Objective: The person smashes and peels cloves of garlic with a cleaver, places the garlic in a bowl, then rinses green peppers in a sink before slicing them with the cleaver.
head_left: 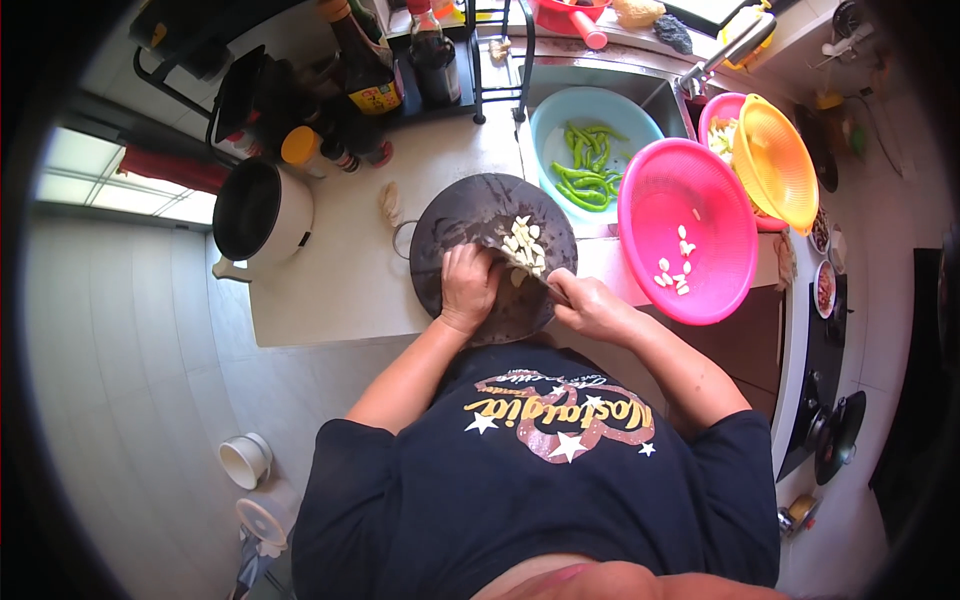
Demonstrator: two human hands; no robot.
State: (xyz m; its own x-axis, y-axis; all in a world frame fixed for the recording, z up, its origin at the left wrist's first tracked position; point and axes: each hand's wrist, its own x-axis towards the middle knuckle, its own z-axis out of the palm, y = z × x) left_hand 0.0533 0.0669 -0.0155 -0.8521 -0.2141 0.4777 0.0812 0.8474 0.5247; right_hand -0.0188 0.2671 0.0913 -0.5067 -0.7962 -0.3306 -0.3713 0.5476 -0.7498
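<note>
Partly hidden: left hand [468, 288] pressed flat over the garlic [523, 243] on the board [460, 215]; right hand [590, 308] clamped on knife handle [556, 291], blade unclear.

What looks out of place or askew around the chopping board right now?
One pale scrap lies loose on the counter left of the round dark board, away from the cut pile. The pink colander overhangs the counter's front edge. Otherwise nothing looks spilled or damaged; left hand and right hand work on the board.

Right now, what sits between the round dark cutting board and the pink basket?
In the head view, only a bare strip of pale counter separates the cutting board from the pink basket; the right hand lies just below it.
</note>
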